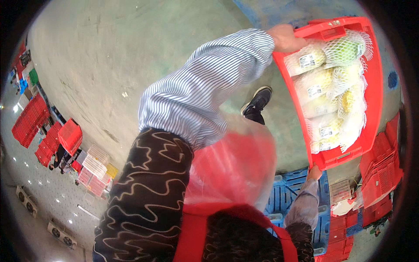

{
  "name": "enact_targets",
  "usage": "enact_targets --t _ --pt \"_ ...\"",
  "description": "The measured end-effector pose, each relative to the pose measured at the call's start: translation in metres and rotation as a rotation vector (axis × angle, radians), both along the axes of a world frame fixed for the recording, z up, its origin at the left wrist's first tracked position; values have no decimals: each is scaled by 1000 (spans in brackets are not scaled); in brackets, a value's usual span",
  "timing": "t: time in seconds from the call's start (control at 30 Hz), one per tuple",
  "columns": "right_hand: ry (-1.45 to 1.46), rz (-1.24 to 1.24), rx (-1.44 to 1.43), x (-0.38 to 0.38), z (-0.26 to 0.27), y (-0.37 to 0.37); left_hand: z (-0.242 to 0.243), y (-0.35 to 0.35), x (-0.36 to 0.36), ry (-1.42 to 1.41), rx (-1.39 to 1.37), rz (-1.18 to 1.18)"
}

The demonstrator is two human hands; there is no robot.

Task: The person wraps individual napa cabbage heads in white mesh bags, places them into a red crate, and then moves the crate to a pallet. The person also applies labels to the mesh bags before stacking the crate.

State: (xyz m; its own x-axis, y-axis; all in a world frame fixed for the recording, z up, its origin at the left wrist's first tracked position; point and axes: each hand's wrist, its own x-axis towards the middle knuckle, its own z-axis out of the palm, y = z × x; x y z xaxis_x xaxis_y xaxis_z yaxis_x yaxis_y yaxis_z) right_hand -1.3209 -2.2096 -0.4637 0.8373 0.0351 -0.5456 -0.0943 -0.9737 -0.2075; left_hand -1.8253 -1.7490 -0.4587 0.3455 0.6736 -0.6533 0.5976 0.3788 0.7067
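A red plastic crate [376,98] hangs in the air at the upper right, carried between my two hands. My left hand [288,38] grips its upper end at the rim. At the lower end, my right hand [314,173] holds the crate near a corner; its fingers are partly hidden. Inside lie several wrapped pale-yellow produce items [316,90] in white foam nets, bearing printed labels. A greener one [345,50] lies in the upper corner of the crate.
A blue plastic pallet [322,209] lies on the floor below my right hand. Stacked red crates [379,173] stand at the right. More red crates [31,121], pale crates [95,167] and people are far off at the left. My shoe [260,98] rests on the floor.
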Motion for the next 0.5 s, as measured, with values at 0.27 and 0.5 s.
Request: enact_targets --t 0.27,0.5 --pt "-85 324 -566 -64 17 18 27 -27 -62 49 273 226" --pt "-183 1468 -858 -182 96 37 130 -138 -277 165 66 324"
